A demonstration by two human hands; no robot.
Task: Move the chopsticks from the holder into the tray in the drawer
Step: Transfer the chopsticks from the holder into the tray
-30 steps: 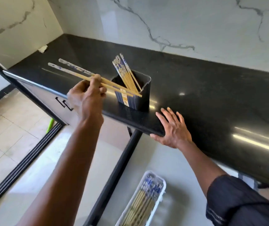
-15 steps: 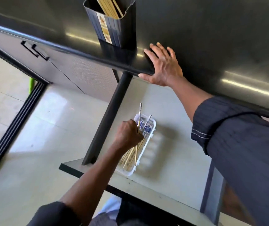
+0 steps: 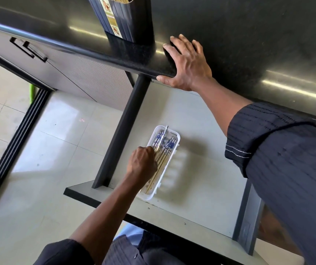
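The glossy black tabletop [image 3: 249, 35] carries a black ribbed holder [image 3: 130, 20], well behind the long white plastic tray [image 3: 147, 197] in the open pale grey drawer [image 3: 201, 169]. The right hand [image 3: 187, 64] rests flat on the tabletop edge, fingers spread; over the tray, the left hand [image 3: 142, 163] curls its fingers round wooden blue-patterned chopsticks [image 3: 164, 155] lying in it.

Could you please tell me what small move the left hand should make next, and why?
Probably release: the left hand grips chopsticks lying low along the white tray, among those there, so opening the fingers should drop them in. More stand in the holder.
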